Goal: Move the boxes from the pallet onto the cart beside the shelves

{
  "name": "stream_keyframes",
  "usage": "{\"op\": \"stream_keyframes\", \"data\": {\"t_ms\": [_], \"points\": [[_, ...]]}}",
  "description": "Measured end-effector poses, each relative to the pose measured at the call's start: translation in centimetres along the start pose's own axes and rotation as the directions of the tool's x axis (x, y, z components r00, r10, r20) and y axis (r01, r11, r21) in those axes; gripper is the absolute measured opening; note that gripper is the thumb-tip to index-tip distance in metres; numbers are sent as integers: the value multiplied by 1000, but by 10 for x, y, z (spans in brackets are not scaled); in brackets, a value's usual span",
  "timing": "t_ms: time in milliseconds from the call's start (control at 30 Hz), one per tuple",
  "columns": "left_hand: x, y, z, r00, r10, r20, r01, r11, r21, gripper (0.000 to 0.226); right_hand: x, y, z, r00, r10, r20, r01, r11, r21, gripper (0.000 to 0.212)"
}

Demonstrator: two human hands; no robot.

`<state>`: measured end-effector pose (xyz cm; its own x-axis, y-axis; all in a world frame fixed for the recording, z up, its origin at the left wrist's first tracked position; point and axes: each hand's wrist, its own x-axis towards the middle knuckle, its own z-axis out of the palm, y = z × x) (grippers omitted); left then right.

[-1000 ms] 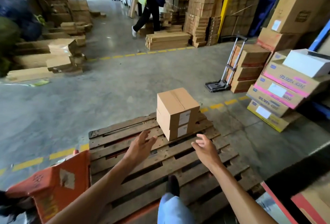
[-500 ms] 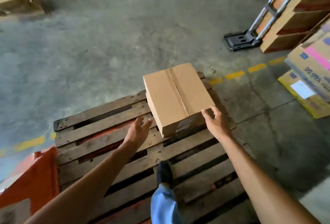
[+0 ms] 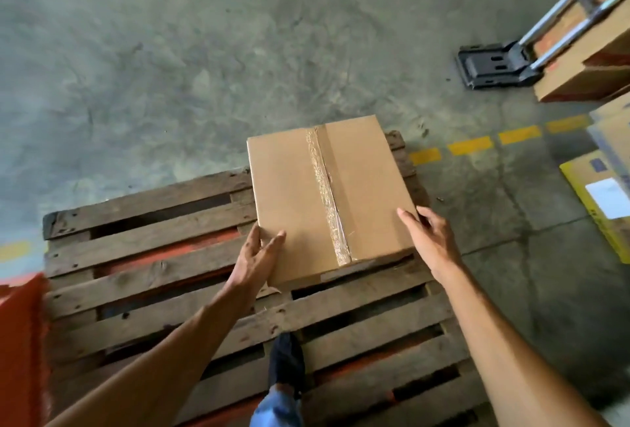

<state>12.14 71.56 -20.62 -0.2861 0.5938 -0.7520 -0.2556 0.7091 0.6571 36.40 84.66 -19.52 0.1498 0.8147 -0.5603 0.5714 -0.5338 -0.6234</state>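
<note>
On the pallet, both hands apparently grip the box, lengthwise pointing away.

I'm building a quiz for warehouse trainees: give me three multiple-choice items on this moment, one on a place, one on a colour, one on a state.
1. Where does the taped brown cardboard box sit?
A. on the bare floor
B. on the wooden slatted pallet
C. on the hand truck

2. What colour are the dashed floor markings?
A. yellow
B. white
C. blue

3. How do the hands meet the box?
A. both hang clear of it
B. only one touches it
C. left hand and right hand touch its near corners

Key: B, slats show under and around the box; A, the dashes are yellow; C, each hand's fingers lie on a corner.
</note>
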Motion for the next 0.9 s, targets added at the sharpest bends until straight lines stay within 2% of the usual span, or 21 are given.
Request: {"op": "stream_keyframes", "data": {"t_ms": [67, 167, 267, 400, 567, 667, 767, 900], "points": [[-15, 15, -18, 1000, 15, -27, -17, 997, -77, 39, -18, -11, -2, 995, -88, -41, 91, 993, 73, 55], [-51, 36, -52, 999, 44, 11, -41, 988, -151, 39, -64, -33, 0, 990, -140, -4, 137, 959, 250, 51], [-108, 47, -87, 993, 114, 5, -111, 976, -187, 54, -123, -52, -3, 975, -197, 98, 160, 940, 301, 60], [-215, 48, -151, 972, 228, -47, -233, 956, -179, 85, -243, -71, -7, 949, -298, 98, 257, 917, 305, 69], [-372, 0, -233, 886, 464, -19, -460, 871, -173, 92, -440, -43, -4, 874, -474, -104, 481, 817, 318, 68], [-472, -37, -268, 819, 574, 12, -565, 809, -160, 91, -562, -10, -15, 824, -514, -238, 566, 751, 340, 69], [-551, -61, -283, 769, 638, 41, -628, 765, -142, 84, -660, 19, -41, 781, -549, -296, 624, 699, 350, 69], [-637, -86, -277, 662, 739, 123, -712, 672, -201, 92, -776, 62, -87, 646, -631, -430, 761, 579, 293, 51]]}}
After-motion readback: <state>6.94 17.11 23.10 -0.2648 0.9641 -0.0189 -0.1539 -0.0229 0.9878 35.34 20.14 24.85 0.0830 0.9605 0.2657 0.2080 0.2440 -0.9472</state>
